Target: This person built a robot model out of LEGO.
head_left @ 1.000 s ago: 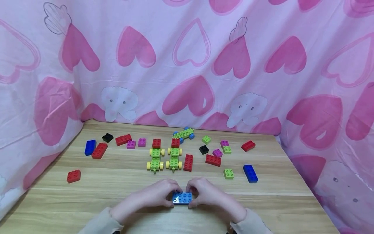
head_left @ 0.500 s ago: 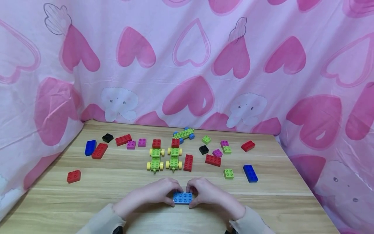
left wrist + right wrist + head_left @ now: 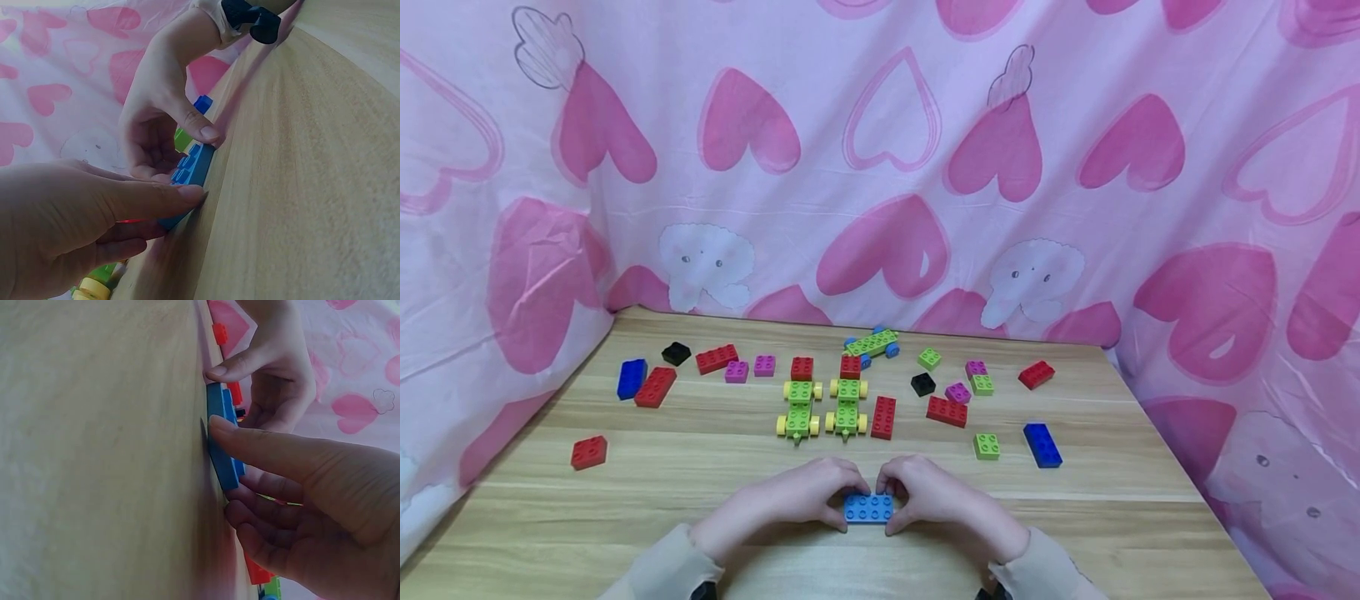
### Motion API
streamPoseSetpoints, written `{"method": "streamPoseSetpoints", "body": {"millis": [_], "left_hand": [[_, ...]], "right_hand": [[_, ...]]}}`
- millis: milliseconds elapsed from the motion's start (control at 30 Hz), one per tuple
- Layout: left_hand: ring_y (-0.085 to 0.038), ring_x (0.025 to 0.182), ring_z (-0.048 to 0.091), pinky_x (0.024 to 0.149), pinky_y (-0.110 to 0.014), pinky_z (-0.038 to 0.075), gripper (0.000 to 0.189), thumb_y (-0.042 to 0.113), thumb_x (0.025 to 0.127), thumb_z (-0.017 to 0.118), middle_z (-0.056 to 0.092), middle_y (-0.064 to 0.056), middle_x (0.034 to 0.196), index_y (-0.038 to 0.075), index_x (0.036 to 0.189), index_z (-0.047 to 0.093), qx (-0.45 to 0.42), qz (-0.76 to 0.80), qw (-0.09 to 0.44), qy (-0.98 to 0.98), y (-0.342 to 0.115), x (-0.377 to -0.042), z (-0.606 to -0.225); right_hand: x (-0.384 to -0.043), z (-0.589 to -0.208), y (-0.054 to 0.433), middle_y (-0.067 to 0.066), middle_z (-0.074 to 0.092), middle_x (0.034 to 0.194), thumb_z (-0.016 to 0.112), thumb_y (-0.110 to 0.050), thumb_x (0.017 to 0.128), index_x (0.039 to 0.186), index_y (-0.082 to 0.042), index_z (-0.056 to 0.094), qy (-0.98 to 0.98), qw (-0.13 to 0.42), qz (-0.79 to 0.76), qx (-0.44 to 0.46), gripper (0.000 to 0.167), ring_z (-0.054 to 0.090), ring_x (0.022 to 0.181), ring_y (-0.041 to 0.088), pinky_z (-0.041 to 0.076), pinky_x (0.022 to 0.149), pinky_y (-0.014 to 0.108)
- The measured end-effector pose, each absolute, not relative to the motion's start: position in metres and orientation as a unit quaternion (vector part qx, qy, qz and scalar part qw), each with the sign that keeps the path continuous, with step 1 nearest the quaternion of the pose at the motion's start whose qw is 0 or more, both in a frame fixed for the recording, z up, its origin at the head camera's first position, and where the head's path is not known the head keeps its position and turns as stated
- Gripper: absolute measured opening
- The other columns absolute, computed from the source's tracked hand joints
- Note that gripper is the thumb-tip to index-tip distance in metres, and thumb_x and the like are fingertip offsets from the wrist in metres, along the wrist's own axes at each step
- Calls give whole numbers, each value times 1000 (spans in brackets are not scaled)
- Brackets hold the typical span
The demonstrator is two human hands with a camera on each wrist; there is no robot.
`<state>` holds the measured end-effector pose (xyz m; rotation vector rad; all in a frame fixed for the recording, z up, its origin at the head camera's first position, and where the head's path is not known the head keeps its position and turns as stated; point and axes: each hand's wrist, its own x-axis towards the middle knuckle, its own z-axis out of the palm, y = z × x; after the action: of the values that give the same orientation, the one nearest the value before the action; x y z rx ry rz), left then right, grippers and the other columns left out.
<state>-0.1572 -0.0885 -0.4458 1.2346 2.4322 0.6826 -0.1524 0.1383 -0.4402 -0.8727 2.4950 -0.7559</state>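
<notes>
A light blue building brick (image 3: 868,508) with two rows of studs lies near the table's front, studs up. My left hand (image 3: 822,493) pinches its left end between thumb and fingers. From the other side, my right hand (image 3: 921,493) pinches the right end. In the left wrist view, the left thumb presses the near long side of the brick (image 3: 194,164); some fingers are behind it. The right wrist view has the right thumb against the same side of the brick (image 3: 224,453), whose underside sits at or close to the tabletop.
Beyond the hands stand two green wheeled bases with yellow wheels (image 3: 799,410), (image 3: 847,410) and a green base with blue wheels (image 3: 872,342). Loose bricks spread around them: a red one (image 3: 883,417), a green one (image 3: 987,446), a dark blue one (image 3: 1042,445). A pink heart-print curtain (image 3: 880,167) borders the table.
The light blue brick and both hands have shifted very slightly right since a second ago, and a glare on its studs is gone. Both hands keep their grip.
</notes>
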Motion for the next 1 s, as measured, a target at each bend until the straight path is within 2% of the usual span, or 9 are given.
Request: {"method": "streamPoseSetpoints", "body": {"millis": [267,467,633,767,867,1000], "left_hand": [[-1,102,60,94,-22,50,46,19,74,84,68,7,111,12,117,69,431,241,172,852,-89,-158,-446],[-2,103,61,95,-23,50,45,19,76,83,69,5,113,12,118,69,435,235,171,852,-90,-159,-447],[-3,105,61,96,-24,50,44,18,77,82,69,5,114,11,118,69,438,230,169,852,-90,-159,-448],[-2,106,61,97,-24,49,44,18,78,81,68,6,114,12,119,68,429,231,178,855,-91,-159,-448],[-2,106,60,98,-24,49,44,18,78,81,68,6,115,12,120,68,424,235,183,855,-91,-159,-448],[-2,106,60,98,-25,49,43,18,79,81,68,7,114,13,119,69,423,236,185,855,-91,-160,-448]], "right_hand": [[-161,-430,147,-11,66,94,87,-25,72,103,-18,68,887,205,-296,-289,37,57,86,4,50,80,21],[-175,-422,153,3,71,102,84,-16,75,107,-8,68,885,143,-307,-319,37,65,96,15,55,87,32],[-190,-422,154,7,69,103,81,-10,79,110,-7,66,900,92,-316,-285,35,63,97,20,55,88,40],[-201,-427,153,4,64,113,79,-10,80,115,-10,64,914,67,-304,-261,38,61,109,21,52,96,41],[-209,-430,152,2,60,125,79,-8,80,119,-13,62,920,60,-290,-256,43,56,122,22,48,104,44],[-220,-433,151,4,56,134,78,-6,80,126,-12,60,918,65,-276,-277,50,50,130,24,42,109,46]]}}
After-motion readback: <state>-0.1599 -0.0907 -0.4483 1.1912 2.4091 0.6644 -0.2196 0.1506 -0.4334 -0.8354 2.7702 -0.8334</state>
